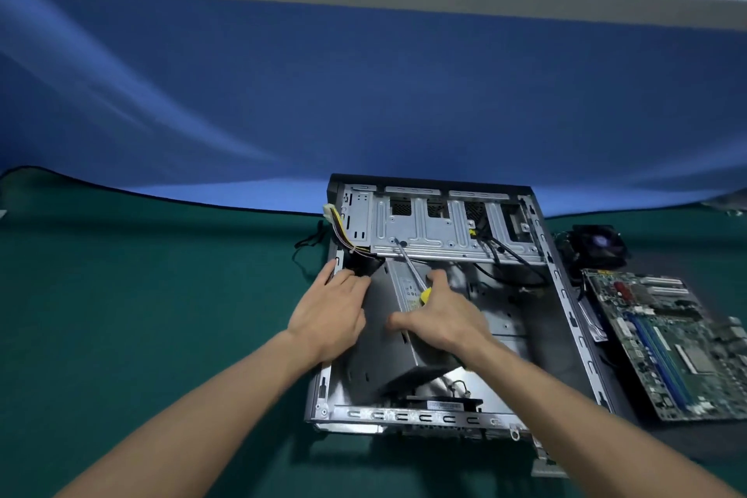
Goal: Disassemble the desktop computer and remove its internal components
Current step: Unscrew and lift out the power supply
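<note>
Two hands: both are inside the case (566,295), which lies on its side with the open face up, on the green desk (141,295).
PSU: I see the grey box (388,344) tilted in the left half of the case, its near corner raised above the case floor, its far end by the drive cage (436,230).
Left hand: my left hand (329,315) lies on the PSU's left face, fingers (347,279) stretched forward and nearly straight, tips at the black cable bundle (359,261) by the case's left wall; they press, not curl.
Right hand: my right hand (440,315) sits on the PSU's top, thumb spread along the top edge, fingers curled round the yellow handle of a screwdriver (408,267); its shaft runs up-left, tip at the cage's lower edge.
Edges: the left wall is just beside my left hand; the near rail (424,414) runs below the PSU's raised corner; the cage closes off the far side.
Room: the right half of the case floor (521,311) is bare metal with loose black cables (509,255) at its far end; left of the case is bare desk.
Right of case: a motherboard (663,344) lies on the desk just beside the right wall, a fan (594,247) behind it.
Cables: yellow-and-black wires with a white plug (329,212) stick out over the far left corner.
</note>
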Available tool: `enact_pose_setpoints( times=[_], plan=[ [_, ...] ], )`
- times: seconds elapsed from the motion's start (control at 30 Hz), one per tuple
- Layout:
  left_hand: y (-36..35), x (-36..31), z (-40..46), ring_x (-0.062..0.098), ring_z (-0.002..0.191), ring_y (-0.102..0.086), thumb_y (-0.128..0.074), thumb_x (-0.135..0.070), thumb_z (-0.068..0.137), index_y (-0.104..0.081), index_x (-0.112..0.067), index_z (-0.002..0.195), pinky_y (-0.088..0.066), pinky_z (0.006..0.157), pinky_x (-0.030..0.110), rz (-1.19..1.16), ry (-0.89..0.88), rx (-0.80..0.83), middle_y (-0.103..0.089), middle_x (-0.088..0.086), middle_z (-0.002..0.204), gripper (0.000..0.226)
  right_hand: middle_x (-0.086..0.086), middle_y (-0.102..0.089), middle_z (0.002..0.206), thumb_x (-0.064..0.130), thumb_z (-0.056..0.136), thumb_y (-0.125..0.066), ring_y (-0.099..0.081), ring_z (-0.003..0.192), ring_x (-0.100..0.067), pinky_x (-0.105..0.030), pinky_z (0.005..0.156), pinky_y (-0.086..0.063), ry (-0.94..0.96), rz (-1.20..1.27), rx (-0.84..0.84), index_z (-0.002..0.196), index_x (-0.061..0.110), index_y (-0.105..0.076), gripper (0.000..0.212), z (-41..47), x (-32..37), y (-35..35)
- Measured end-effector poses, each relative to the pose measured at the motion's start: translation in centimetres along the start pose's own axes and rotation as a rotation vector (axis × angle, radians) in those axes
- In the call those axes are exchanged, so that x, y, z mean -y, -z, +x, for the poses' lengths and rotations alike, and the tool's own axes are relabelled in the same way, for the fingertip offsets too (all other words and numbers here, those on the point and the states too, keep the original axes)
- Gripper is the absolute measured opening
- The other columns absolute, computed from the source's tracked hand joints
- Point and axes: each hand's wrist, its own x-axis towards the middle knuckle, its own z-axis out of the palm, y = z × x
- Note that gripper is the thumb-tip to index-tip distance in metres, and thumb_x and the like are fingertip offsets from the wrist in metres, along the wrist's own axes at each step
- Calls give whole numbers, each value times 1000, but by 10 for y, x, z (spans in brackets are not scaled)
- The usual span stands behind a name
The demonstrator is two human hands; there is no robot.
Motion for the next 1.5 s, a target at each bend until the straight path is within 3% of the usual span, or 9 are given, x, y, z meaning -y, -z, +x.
enact_pose_setpoints(
  times=[0.33, 0.6, 0.8, 0.9, 1.0, 1.17, 1.23, 1.3, 1.5],
  plan=[
    [34, 1, -11, 20, 115, -40, -40, -16, 90, -42, -16, 128, -35, 94, 31, -256, 204, -125, -48, 1, 128, 38, 6, -62, 94, 68, 55, -66, -58, 79, -17, -28, 58, -38, 224, -371, 9, 128, 34, -35, 86, -9, 30, 79],
    [61, -6, -3, 19, 115, -41, -40, -13, 90, -40, -14, 130, -36, 91, 29, -298, 206, -123, -46, 2, 131, 40, 8, -51, 87, 67, 52, -63, -54, 77, -23, -30, 65, -41, 394, -853, -107, 130, 46, -24, 89, -54, 29, 155],
    [74, -35, 27, 17, 143, -13, -47, -13, 91, -10, -19, 151, -11, 116, 33, -450, 114, -53, -16, 0, 157, 70, 10, -45, 85, 67, 50, -60, -51, 60, -15, -31, 57, -38, 447, -878, -226, 123, 47, -18, 87, -100, 23, 194],
    [82, -41, 39, 21, 134, -30, -48, -23, 95, -31, -18, 142, -19, 114, 36, -398, 171, -48, -37, 3, 145, 50, 9, -49, 92, 68, 49, -59, -54, 61, -17, -31, 54, -37, 468, -866, -316, 124, 44, -16, 90, -118, 24, 206],
    [103, -40, 46, 23, 98, -54, -42, -30, 99, -52, -13, 106, -42, 84, 34, -328, 300, -140, -61, 7, 110, 21, 8, -50, 98, 66, 51, -61, -53, 61, -20, -31, 54, -34, 462, -878, -408, 128, 39, -15, 93, -132, 22, 213],
    [132, -44, 37, 28, 48, -62, -32, -28, 104, -39, 4, 128, -55, 46, 34, -1375, 569, 150, -61, 19, 65, 41, 8, -46, 99, 63, 53, -58, -53, 58, -21, -30, 53, -34, 454, -886, -520, 129, 34, -18, 91, -147, 15, 209],
    [149, -59, 31, 24, 43, -57, -22, -28, 105, -38, 11, 116, -52, 38, 35, -1741, 668, 254, -58, 15, 56, 44, 7, -45, 101, 61, 53, -58, -53, 58, -22, -31, 53, -35, 449, -876, -549, 129, 34, -19, 90, -153, 11, 203],
    [164, -70, 29, 30, 48, -63, -25, -36, 104, -40, 15, 97, -53, 41, 42, -1974, 718, 339, -65, 23, 63, 53, 6, -44, 105, 60, 54, -58, -55, 57, -24, -31, 51, -34, 447, -882, -563, 130, 34, -17, 90, -159, 7, 198],
    [184, -86, 28, 45, 86, -66, -53, -71, 77, -59, 0, 116, -52, 71, 56, -2132, 564, 567, -67, 27, 104, 82, 5, -42, 121, 63, 61, -57, -60, 71, -23, -31, 50, -35, 488, -990, -609, 134, 31, -12, 91, -179, -19, 195]
  ],
)
